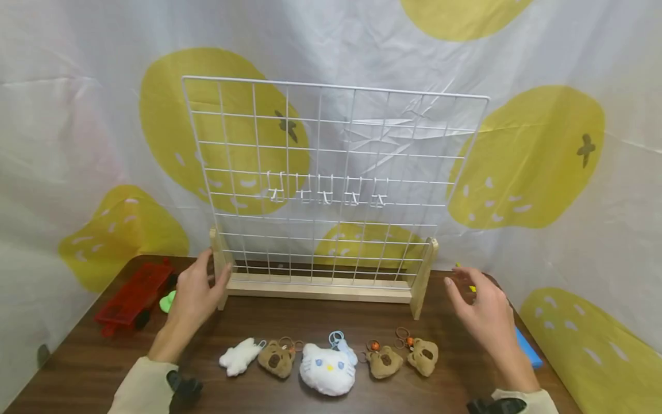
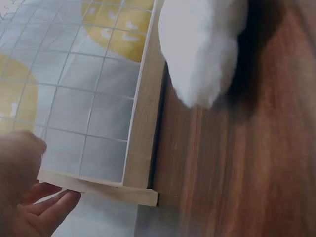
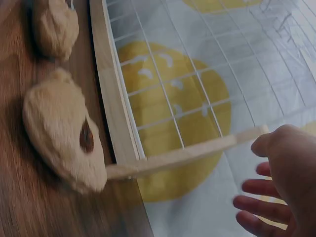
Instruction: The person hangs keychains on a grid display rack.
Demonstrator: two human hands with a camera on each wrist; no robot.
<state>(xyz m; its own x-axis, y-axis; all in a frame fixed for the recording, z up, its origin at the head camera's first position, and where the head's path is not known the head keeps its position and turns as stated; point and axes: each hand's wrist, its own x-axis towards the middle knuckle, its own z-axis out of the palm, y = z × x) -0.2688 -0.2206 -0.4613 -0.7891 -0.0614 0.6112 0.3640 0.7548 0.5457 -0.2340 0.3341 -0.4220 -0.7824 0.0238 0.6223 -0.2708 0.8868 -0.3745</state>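
Evidently the wire rack (image 1: 318, 149) is set up: it stands upright on its wooden base (image 1: 320, 289) on the tabletop (image 1: 240, 319), with five white hooks (image 1: 324, 197) in a row on its grid. What looks undone, to my judgement, is everything with the plush toys: the white one (image 1: 240, 356), the brown bear (image 1: 277, 361), the white cat (image 1: 328, 371) and two more brown bears (image 1: 424, 357) lie lined up in front of the base, none on a hook. My left grip (image 1: 197, 287) curves loosely about the left post (image 1: 217, 241), thumb and fingers parted; whether skin meets wood, I cannot tell. My right grip (image 1: 481, 307) is relaxed and spread beside the right post (image 1: 425, 276), holding nothing.
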